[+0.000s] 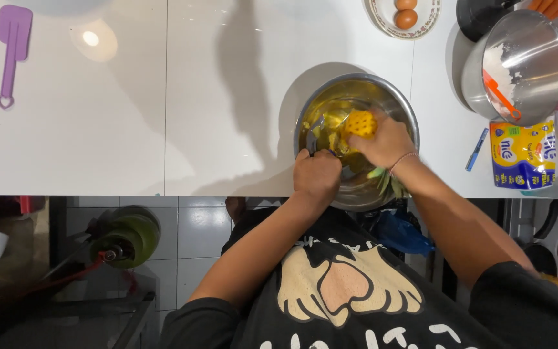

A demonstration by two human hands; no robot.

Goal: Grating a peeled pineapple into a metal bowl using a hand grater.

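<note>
Seen from above, a person in a black printed shirt works over a steel bowl at the near edge of a white counter. The right hand, fingers curled and pressed together, grips a peeled yellow pineapple inside the bowl, its green leaves sticking out toward the near rim below the wrist. The left hand, closed in a fist at the bowl's near-left rim, holds a knife whose blade points into the bowl just left of the fruit; what the fingertips do under the fist cannot be told. Yellow pieces lie in the bowl's bottom beside the fruit. A thin band circles the right wrist. Far left on the counter lies a purple spatula, well apart from the work. At the far edge, right of the bowl, a patterned dish holds two brown eggs. Farther right stands a second steel bowl, tilted, with white powder inside and an orange scoop resting in it. Near that bowl sits a yellow-and-blue packet, with a blue pen just left of it. Below the counter, a green gas cylinder stands on the tiled floor at left.
</note>
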